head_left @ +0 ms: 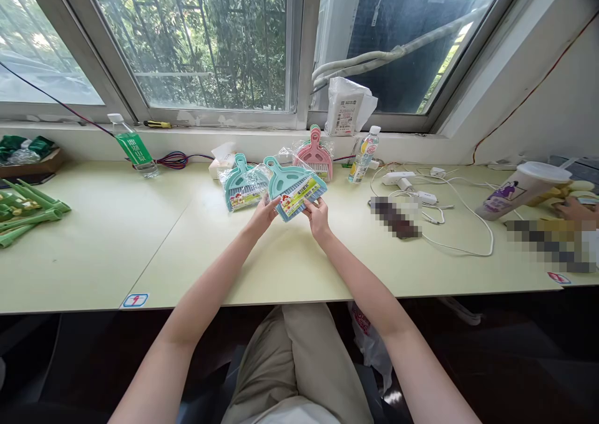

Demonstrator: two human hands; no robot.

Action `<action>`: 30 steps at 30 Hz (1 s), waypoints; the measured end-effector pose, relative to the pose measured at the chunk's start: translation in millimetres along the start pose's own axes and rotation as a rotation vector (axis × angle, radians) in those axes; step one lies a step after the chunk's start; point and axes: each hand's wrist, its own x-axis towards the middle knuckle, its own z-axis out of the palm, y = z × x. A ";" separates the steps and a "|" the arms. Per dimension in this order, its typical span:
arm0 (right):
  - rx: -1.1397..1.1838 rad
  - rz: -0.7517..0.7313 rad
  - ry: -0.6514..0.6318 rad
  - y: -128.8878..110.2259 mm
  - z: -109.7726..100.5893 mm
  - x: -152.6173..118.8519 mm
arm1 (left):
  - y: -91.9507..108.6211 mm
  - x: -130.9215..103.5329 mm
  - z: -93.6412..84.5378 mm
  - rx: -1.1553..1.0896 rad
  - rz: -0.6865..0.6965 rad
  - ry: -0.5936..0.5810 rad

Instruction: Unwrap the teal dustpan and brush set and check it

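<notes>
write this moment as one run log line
left hand: holds wrapped teal dustpan set | right hand: holds same set | beside it: second teal set | behind: pink set

The table [355, 261] extends below the window [196, 43]. At the left end are green stalks [35, 208] and, behind them, a brown box [47, 163]. A green-labelled bottle [135, 148] is positioned just beside a coiled cable [173, 160]. A yellow-and-black tool [158, 124] lies on the sill [262, 134]; a bagged box [344, 112] is located farther right. A second bottle [364, 157] is below the bagged box. White cables [491, 233] run across the right side toward a lidded cup [521, 190] with a straw [569, 163]. Numbered label [135, 300]: front edge, left of centre. Outside: grey-white unit [397, 43], foliage, bars.
</notes>
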 end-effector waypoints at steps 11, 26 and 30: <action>-0.012 -0.033 0.036 -1.7 -1.7 2.0 | -14.8 -7.2 11.8 0.676 0.292 0.322; -0.161 -0.038 -0.046 1.8 3.7 -4.1 | -3.7 -13.5 4.7 1.776 0.703 0.009; -0.168 -0.026 -0.053 3.8 3.8 -3.6 | -5.8 -12.8 3.1 1.819 0.670 -0.060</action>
